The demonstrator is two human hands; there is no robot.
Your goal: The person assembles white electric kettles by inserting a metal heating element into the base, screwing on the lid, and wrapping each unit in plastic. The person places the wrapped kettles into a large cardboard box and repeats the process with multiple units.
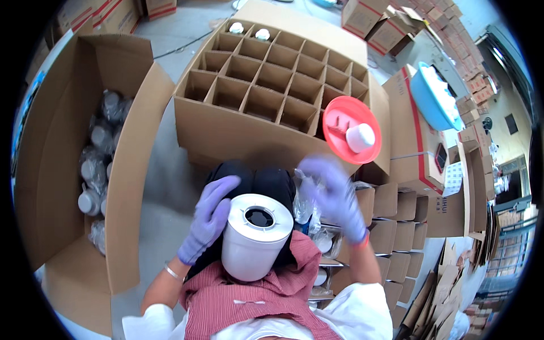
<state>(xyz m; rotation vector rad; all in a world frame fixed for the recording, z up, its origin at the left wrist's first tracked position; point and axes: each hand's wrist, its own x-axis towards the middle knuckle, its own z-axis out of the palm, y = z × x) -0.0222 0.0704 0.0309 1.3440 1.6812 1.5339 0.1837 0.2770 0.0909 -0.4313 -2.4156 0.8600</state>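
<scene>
A white cylindrical container (255, 249) with a ring-shaped top and a dark round opening rests upright on my lap, against the red striped apron (226, 309). My left hand (211, 221), in a purple glove, is at its left side with the fingers stretched and apart; whether they press on it I cannot tell. To the container's right, my gloved right hand (331, 190) is smeared by motion. From its fingers hangs a crumpled clear plastic bag (305, 205), which it appears to pinch.
Ahead stands a divided carton (238, 119) with two white-topped items (262, 35) in far cells. A red bowl (338, 148) holding a white cup (360, 137) sits at its right corner. An open box (123, 226) of bagged items is left; a blue basin (428, 102) tops a carton right.
</scene>
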